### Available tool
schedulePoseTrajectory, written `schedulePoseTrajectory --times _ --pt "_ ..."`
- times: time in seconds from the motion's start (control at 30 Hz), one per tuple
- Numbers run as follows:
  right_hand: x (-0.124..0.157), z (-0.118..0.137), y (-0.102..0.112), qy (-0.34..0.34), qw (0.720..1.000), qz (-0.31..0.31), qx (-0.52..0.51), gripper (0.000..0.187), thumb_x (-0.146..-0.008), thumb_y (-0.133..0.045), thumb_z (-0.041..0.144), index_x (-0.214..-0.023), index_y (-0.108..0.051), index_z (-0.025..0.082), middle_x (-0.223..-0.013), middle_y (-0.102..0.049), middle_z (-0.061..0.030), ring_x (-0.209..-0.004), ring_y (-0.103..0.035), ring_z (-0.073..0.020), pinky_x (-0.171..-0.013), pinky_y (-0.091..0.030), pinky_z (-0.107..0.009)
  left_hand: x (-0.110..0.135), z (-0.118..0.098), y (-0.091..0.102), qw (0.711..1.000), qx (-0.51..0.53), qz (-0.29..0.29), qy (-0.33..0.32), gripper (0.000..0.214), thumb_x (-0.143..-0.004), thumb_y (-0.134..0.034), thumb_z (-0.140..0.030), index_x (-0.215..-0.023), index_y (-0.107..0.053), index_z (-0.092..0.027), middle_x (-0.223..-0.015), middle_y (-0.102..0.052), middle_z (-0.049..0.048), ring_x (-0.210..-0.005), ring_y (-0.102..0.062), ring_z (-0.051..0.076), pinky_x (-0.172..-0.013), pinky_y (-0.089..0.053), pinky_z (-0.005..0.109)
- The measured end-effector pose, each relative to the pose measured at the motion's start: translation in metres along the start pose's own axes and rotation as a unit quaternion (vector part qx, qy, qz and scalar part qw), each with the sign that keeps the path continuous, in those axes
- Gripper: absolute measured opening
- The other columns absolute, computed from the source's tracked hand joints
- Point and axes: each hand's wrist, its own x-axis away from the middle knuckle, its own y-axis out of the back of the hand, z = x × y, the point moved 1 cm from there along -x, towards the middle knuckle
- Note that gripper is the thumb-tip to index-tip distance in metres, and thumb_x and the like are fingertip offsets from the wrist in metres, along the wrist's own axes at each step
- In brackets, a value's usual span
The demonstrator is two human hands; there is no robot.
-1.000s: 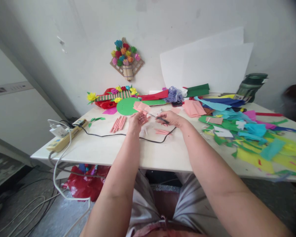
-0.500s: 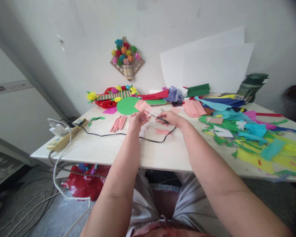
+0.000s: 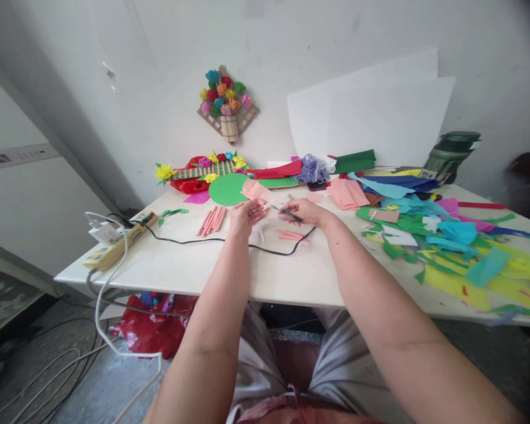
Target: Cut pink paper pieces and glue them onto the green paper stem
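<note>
Head view | left hand (image 3: 244, 215) pinches pink paper (image 3: 255, 191) | right hand (image 3: 306, 212) grips scissors (image 3: 281, 209) | black cable (image 3: 265, 249) beneath

Both bare forearms stretched forward side by side, left hand (image 3: 244, 217) palm-up with fingers loosely curled, right hand (image 3: 304, 212) close beside it, fingers pinched shut.

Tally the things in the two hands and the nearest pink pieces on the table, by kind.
Scissors, in the right hand: 1
Pink paper piece, in the left hand: 1
Cluster of pink paper rolls on the table: 1
Pink strips below the right hand: 1 small bunch
Total: 4
</note>
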Motion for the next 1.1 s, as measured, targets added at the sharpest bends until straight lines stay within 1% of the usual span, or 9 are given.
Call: schedulePoseTrajectory --times 0.27,0.43,0.57,0.67,0.83,1.0,1.1 --pt "-0.0019 -0.0044 0.0026 0.013 1.000 0.000 0.019 0.023 -0.064 -0.074 0.028 -0.077 -0.068 0.010 -0.054 -0.054 0.0035 -0.040 -0.039 -0.0021 -0.037 -0.033 -0.017 -0.0032 0.0018 0.0019 1.000 -0.010 0.003 -0.002 0.007 -0.064 -0.065 -0.016 -0.066 -0.060 -0.012 -0.059 -0.063 0.0045 -0.053 -0.061 0.013 -0.061 -0.053 0.027" --pt "0.0000 -0.0014 0.0030 0.006 1.000 0.000 -0.008 0.023 -0.062 -0.075 0.025 -0.077 -0.068 0.010 -0.055 -0.057 0.0020 -0.039 -0.039 -0.0023 -0.037 -0.030 -0.017 -0.0026 0.0011 0.0013 1.000 -0.008 0.006 -0.004 0.006 -0.065 -0.064 -0.015 -0.065 -0.061 -0.010 -0.058 -0.063 0.0052 -0.053 -0.061 0.012 -0.059 -0.052 0.026" --pt "0.0004 0.0002 0.0028 -0.003 1.000 -0.004 -0.028 0.022 -0.060 -0.075 0.023 -0.075 -0.068 0.009 -0.054 -0.058 0.0012 -0.039 -0.040 -0.0026 -0.036 -0.028 -0.017 -0.0023 0.0006 0.0005 1.000 -0.009 0.002 0.003 0.006 -0.066 -0.064 -0.016 -0.067 -0.061 -0.011 -0.058 -0.063 0.0045 -0.053 -0.061 0.012 -0.060 -0.053 0.027" --pt "0.0004 0.0001 0.0031 -0.001 0.999 -0.009 -0.038 0.022 -0.059 -0.076 0.024 -0.073 -0.068 0.009 -0.052 -0.056 0.0021 -0.039 -0.038 -0.0023 -0.036 -0.028 -0.017 -0.0023 0.0002 0.0003 1.000 -0.007 0.003 0.003 0.008 -0.066 -0.065 -0.018 -0.067 -0.061 -0.012 -0.059 -0.063 0.0039 -0.053 -0.060 0.011 -0.060 -0.053 0.026" --pt "0.0017 0.0005 0.0043 0.006 0.999 -0.007 -0.051 0.029 -0.055 -0.079 0.027 -0.076 -0.068 0.009 -0.054 -0.056 0.0026 -0.038 -0.037 -0.0016 -0.036 -0.026 -0.018 -0.0009 -0.0009 0.0000 1.000 0.006 0.007 0.002 0.009 -0.066 -0.067 -0.018 -0.067 -0.060 -0.011 -0.059 -0.063 0.0037 -0.053 -0.060 0.011 -0.058 -0.052 0.023" --pt "0.0013 -0.0012 0.0050 -0.009 0.998 -0.012 -0.053 0.031 -0.054 -0.079 0.029 -0.074 -0.069 0.009 -0.052 -0.054 0.0030 -0.038 -0.036 -0.0016 -0.036 -0.026 -0.018 0.0000 -0.0015 -0.0004 1.000 0.000 0.012 0.004 0.008 -0.065 -0.065 -0.018 -0.065 -0.061 -0.012 -0.059 -0.063 0.0030 -0.053 -0.061 0.011 -0.055 -0.052 0.022" --pt "0.0006 -0.0028 0.0055 -0.016 0.999 -0.015 -0.050 0.032 -0.054 -0.080 0.030 -0.075 -0.068 0.009 -0.053 -0.054 0.0033 -0.038 -0.036 -0.0014 -0.036 -0.027 -0.017 -0.0006 -0.0012 0.0000 1.000 -0.006 0.015 0.001 0.008 -0.065 -0.065 -0.019 -0.065 -0.061 -0.013 -0.059 -0.064 0.0030 -0.053 -0.061 0.011 -0.056 -0.052 0.022"
